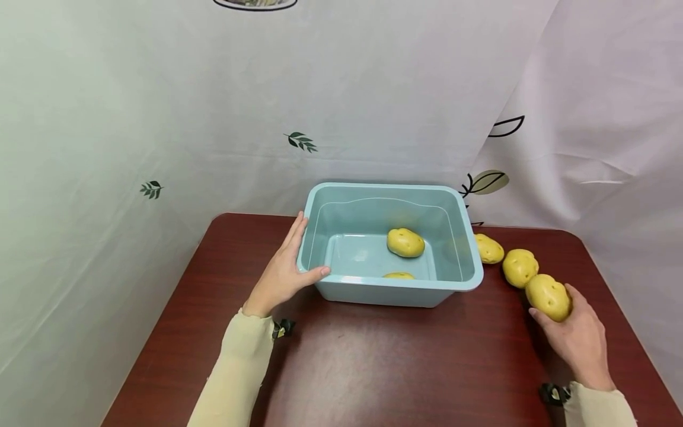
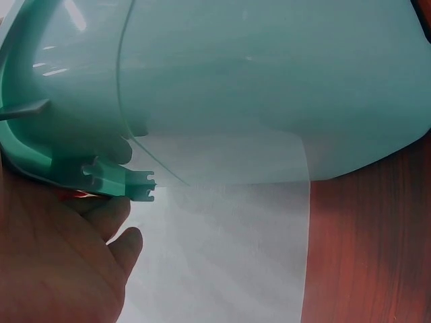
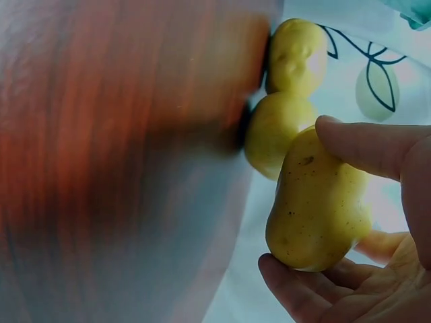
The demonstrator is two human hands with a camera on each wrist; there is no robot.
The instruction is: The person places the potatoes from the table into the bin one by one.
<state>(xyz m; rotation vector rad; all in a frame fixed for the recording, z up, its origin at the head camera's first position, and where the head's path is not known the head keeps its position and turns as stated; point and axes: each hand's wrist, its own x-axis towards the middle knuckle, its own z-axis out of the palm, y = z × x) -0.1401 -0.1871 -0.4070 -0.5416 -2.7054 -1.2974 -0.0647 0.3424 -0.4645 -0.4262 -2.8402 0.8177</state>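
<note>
A light blue plastic bin stands on the table with two yellow potatoes inside, one potato in full view and one potato mostly hidden by the front wall. At the bin's left front corner my left hand rests with fairly straight fingers along the side rim and the thumb at the front rim. My right hand grips a yellow potato between thumb and fingers, at the right of the table. Beside it lie a potato and, against the bin's right side, another potato.
The table is dark reddish wood with rounded back corners. A pale cloth with leaf prints hangs behind it and at both sides. Black straps sit on both wrists.
</note>
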